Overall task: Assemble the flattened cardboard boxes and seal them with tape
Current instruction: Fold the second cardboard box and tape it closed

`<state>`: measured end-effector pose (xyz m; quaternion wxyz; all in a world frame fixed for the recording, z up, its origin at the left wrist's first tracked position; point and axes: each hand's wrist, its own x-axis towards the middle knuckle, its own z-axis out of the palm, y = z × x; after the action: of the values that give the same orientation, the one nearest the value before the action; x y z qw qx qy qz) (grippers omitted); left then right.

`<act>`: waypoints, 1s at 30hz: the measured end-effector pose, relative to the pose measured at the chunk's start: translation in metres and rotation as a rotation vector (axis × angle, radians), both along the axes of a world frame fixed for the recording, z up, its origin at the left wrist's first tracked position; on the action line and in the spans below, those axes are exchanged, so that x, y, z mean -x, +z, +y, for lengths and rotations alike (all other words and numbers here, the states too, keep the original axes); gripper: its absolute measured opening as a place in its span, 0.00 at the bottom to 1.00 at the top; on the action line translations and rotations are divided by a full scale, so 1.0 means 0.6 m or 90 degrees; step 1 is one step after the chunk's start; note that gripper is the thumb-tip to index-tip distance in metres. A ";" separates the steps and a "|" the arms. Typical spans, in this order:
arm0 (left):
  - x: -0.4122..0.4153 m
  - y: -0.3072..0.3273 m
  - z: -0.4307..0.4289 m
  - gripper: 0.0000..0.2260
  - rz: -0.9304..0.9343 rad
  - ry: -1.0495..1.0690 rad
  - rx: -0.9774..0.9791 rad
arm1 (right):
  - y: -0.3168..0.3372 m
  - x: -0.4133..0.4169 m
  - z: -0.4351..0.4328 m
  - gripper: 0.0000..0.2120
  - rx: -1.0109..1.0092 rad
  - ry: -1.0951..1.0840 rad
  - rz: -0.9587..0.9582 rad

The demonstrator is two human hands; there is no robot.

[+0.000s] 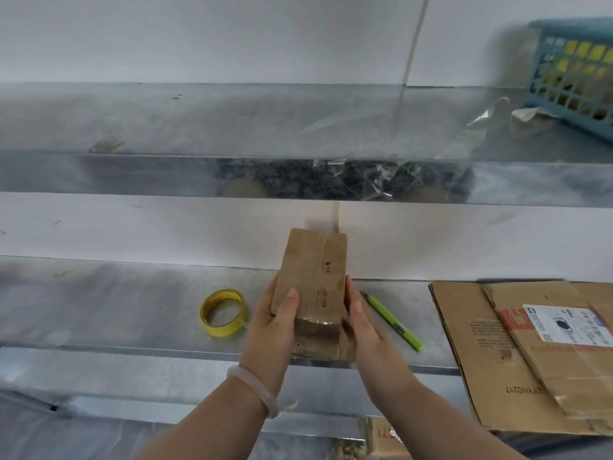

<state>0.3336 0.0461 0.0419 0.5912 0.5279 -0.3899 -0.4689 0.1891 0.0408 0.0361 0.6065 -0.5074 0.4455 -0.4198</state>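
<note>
A small brown cardboard box (315, 277) is held upright above the metal shelf (132, 310), its long face toward me, with shiny tape on its lower end. My left hand (272, 323) grips its left side, thumb across the front. My right hand (360, 323) holds the right side, fingers along the edge. A yellow tape roll (224, 312) lies on the shelf to the left of my hands. A stack of flattened cardboard boxes (517, 356) lies at the right, the top one bearing a white label.
A green utility knife (394, 323) lies on the shelf just right of my right hand. An upper metal shelf (199, 127) holds a blue plastic basket (577, 71) at far right and crumpled clear tape scraps (371, 180). White wall behind.
</note>
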 end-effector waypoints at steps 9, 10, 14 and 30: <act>-0.085 0.055 -0.008 0.13 -0.018 -0.052 -0.059 | 0.036 0.056 -0.031 0.31 0.163 -0.114 0.185; -0.096 0.065 -0.012 0.12 -0.007 -0.073 -0.066 | 0.041 0.067 -0.040 0.37 0.167 -0.082 0.193; -0.114 0.086 -0.028 0.15 -0.018 -0.144 -0.120 | 0.070 0.094 -0.063 0.52 0.130 0.153 0.158; -0.054 0.035 -0.012 0.23 -0.091 -0.082 0.065 | 0.029 0.033 -0.014 0.56 0.210 -0.085 0.309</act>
<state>0.3662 0.0388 0.0630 0.5567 0.5029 -0.4876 -0.4465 0.1690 0.0323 0.0537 0.3630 -0.6540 0.5355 -0.3920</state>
